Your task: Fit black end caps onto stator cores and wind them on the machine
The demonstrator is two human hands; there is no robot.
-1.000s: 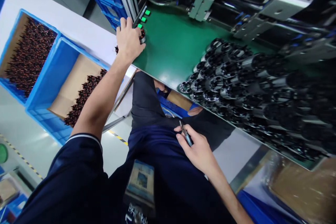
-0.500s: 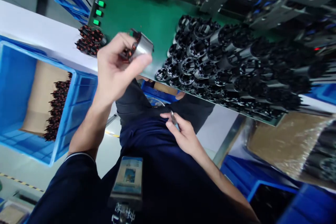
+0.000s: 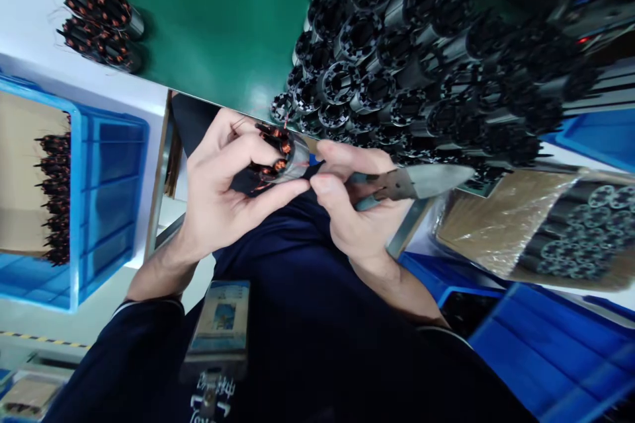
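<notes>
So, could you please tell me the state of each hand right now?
Left hand: closed on a silver metal cylinder with copper windings.
Right hand: closed around a grey metal tool with a pointed end.

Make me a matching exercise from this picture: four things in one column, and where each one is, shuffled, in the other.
1. Copper-wound part nearest the tool
2. Pointed tool
3. Badge
4. Green surface

A. Against the dark shirt
B. In the left hand
C. Beneath the crowded black-and-silver parts
D. In the right hand

Pairs: 1-B, 2-D, 3-A, 4-C
</notes>
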